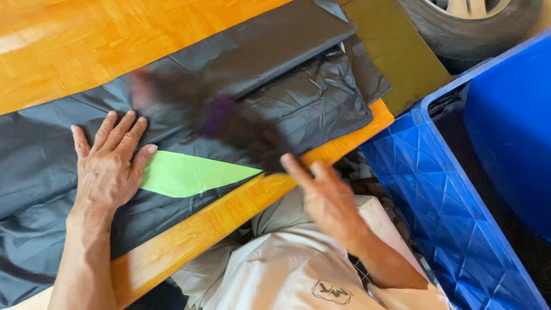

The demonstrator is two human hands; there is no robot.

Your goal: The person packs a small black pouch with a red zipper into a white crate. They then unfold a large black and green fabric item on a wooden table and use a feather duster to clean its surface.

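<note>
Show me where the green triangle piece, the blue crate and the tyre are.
green triangle piece [186, 173], head view, middle of its flat face
blue crate [436, 189], head view, ribbed outer side wall
tyre [459, 28], head view, dark rubber sidewall

Informal workshop or garage-like work spot. Worn orange wooden board [80, 51] serves as bench, black plastic sheeting [310, 103] spread over it. Car tyre [465, 28] at 1 o'clock. Big blue plastic crate [436, 189] at 3 o'clock.
</note>
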